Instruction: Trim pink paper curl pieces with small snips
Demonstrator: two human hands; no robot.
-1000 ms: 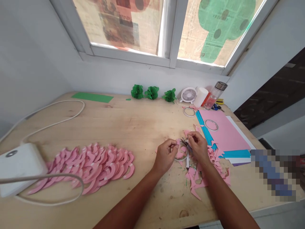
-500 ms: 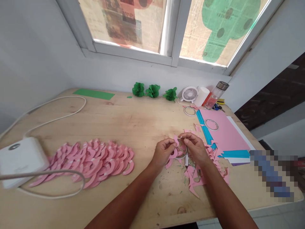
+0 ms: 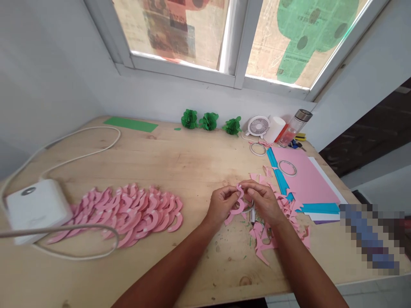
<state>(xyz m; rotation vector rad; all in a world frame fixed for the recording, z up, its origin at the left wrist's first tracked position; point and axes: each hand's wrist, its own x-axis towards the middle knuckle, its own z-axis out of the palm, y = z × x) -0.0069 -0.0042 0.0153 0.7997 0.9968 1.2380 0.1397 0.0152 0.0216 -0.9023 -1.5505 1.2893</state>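
Between thumb and fingers, my left hand (image 3: pixel 221 204) pinches a wavy pink paper cut-out (image 3: pixel 239 207). My right hand (image 3: pixel 263 201) is closed at the cut-out's upper end, its fingertips pressed together there; what they grip is too small to make out. A tape roll (image 3: pixel 248 208) lies partly hidden beneath the hands, beside a slim white-and-dark tool (image 3: pixel 252 214). Pink paper scraps (image 3: pixel 261 248) surround the right hand. Over to the left, a heap of curved pink cut-outs (image 3: pixel 138 214) overlaps in rows, many bearing small white patches.
A white box-shaped device (image 3: pixel 38 209) with a looping cable (image 3: pixel 77 256) stands at left. Along the back are a green strip (image 3: pixel 130 124), green paper balls (image 3: pixel 208 121), a small fan (image 3: pixel 258 125) and a bottle (image 3: pixel 295 128). Coloured sheets (image 3: pixel 308 179) carry a tape ring (image 3: pixel 287 168).
My right fingertips have come leftward to the top of the pink cut-out, and the hands are closer together. The cut-out now shows more of its wavy shape. The view has shifted slightly.
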